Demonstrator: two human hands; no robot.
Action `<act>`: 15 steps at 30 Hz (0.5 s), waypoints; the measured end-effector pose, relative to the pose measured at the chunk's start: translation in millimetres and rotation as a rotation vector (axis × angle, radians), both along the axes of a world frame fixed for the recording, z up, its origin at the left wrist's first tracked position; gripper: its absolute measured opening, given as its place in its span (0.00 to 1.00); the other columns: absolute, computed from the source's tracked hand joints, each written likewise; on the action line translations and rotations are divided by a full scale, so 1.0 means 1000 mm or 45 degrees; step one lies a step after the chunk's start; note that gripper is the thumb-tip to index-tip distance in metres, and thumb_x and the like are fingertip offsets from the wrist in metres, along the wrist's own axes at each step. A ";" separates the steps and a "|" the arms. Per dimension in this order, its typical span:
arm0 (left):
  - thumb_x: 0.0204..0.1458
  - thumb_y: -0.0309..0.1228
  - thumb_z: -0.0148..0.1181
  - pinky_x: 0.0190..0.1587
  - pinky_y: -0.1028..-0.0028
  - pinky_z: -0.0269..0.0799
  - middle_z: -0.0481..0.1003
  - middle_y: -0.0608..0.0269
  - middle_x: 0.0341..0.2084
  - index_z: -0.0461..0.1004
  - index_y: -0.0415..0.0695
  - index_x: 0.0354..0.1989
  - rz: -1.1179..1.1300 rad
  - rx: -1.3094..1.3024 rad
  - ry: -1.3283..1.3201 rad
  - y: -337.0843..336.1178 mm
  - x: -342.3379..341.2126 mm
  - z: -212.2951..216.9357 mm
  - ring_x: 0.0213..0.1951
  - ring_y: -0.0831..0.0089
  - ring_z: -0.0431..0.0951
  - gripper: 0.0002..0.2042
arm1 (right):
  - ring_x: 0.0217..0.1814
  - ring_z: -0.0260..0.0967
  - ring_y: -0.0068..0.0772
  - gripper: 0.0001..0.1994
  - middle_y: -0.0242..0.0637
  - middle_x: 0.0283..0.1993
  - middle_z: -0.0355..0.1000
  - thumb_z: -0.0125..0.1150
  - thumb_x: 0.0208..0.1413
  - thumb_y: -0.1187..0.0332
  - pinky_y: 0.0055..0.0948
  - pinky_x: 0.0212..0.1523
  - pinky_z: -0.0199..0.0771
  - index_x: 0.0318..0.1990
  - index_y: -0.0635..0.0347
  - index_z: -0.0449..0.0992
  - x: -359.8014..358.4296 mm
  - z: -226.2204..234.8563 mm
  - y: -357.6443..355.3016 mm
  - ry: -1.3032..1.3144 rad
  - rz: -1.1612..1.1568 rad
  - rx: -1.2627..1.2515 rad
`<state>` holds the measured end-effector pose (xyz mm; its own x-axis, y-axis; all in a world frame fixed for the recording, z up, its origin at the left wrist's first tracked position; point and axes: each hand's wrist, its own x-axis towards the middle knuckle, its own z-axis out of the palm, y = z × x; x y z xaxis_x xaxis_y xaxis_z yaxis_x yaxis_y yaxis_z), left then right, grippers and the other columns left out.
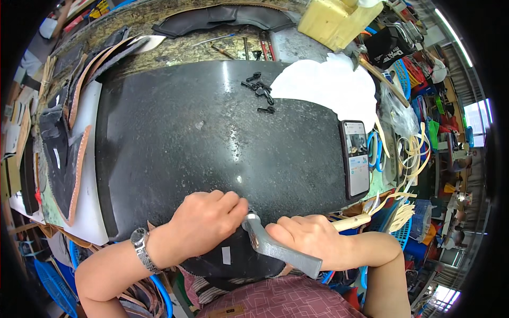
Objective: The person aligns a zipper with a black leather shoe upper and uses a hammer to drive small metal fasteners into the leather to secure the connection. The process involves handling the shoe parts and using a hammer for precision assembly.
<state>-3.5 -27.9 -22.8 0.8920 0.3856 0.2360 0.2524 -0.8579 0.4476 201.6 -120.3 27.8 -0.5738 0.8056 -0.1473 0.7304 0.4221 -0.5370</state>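
Observation:
My right hand (313, 241) grips a hammer, its fingers wrapped round near the head. The grey metal hammer head (281, 252) slants down to the right, and the pale wooden handle (352, 222) sticks out beyond my fist. One end of the head is right beside the fingertips of my left hand (209, 222). That hand is closed in a pinch at the near edge of the black board (175, 143); what it holds is hidden. Below both hands hangs a black leather piece (209, 267) with a small white label. Farther off lie several small black zipper pulls (261, 91).
A white sheet (323, 87) covers the board's far right corner, and a phone (356, 159) stands at its right edge. Black leather pieces with tan edges (63, 169) are stacked at left. A second hammer (382, 79), blue-handled scissors (375, 151) and pale strips (413, 153) lie at right.

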 end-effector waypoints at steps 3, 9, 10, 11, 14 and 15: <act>0.39 0.28 0.56 0.21 0.75 0.68 0.64 0.67 0.19 0.70 0.42 0.25 -0.146 -0.056 0.034 0.014 0.001 -0.001 0.19 0.73 0.70 0.05 | 0.25 0.70 0.33 0.13 0.37 0.25 0.61 0.56 0.42 0.71 0.29 0.20 0.70 0.35 0.62 0.62 0.000 0.004 0.007 -0.050 0.076 -0.002; 0.39 0.28 0.56 0.18 0.79 0.61 0.61 0.69 0.17 0.70 0.41 0.25 -0.027 0.235 0.001 -0.004 -0.015 -0.010 0.18 0.78 0.65 0.05 | 0.22 0.68 0.30 0.17 0.35 0.24 0.59 0.57 0.42 0.66 0.28 0.19 0.69 0.39 0.63 0.65 0.008 -0.003 0.017 0.143 0.014 -0.050; 0.38 0.28 0.56 0.18 0.78 0.61 0.61 0.69 0.18 0.70 0.40 0.26 0.001 0.242 -0.009 -0.007 -0.016 -0.010 0.18 0.78 0.66 0.06 | 0.21 0.67 0.30 0.16 0.35 0.24 0.59 0.57 0.42 0.66 0.28 0.19 0.69 0.39 0.63 0.65 0.006 -0.001 0.020 0.114 0.013 -0.053; 0.38 0.28 0.56 0.19 0.78 0.61 0.61 0.69 0.18 0.71 0.40 0.27 0.028 0.248 -0.019 -0.010 -0.017 -0.011 0.19 0.78 0.66 0.07 | 0.20 0.67 0.30 0.15 0.35 0.23 0.59 0.57 0.43 0.67 0.28 0.18 0.69 0.39 0.63 0.65 0.004 -0.002 0.019 0.098 0.007 -0.042; 0.37 0.28 0.57 0.22 0.79 0.64 0.65 0.66 0.22 0.73 0.36 0.30 0.054 -0.145 -0.207 -0.003 -0.025 -0.016 0.22 0.77 0.68 0.11 | 0.19 0.67 0.29 0.14 0.34 0.23 0.59 0.56 0.43 0.67 0.28 0.18 0.68 0.38 0.63 0.66 -0.001 -0.003 0.016 0.058 -0.008 -0.017; 0.37 0.29 0.58 0.23 0.79 0.65 0.66 0.65 0.23 0.73 0.35 0.31 0.043 -0.225 -0.254 -0.001 -0.028 -0.021 0.24 0.76 0.69 0.12 | 0.19 0.66 0.29 0.14 0.34 0.22 0.59 0.56 0.43 0.67 0.28 0.18 0.68 0.38 0.63 0.66 -0.001 -0.003 0.016 0.050 -0.014 -0.016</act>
<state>-31.7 -29.1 -43.5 0.8207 0.4650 0.3321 0.1710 -0.7544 0.6337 200.5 -104.2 24.6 -0.5708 0.8099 -0.1350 0.7129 0.4072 -0.5710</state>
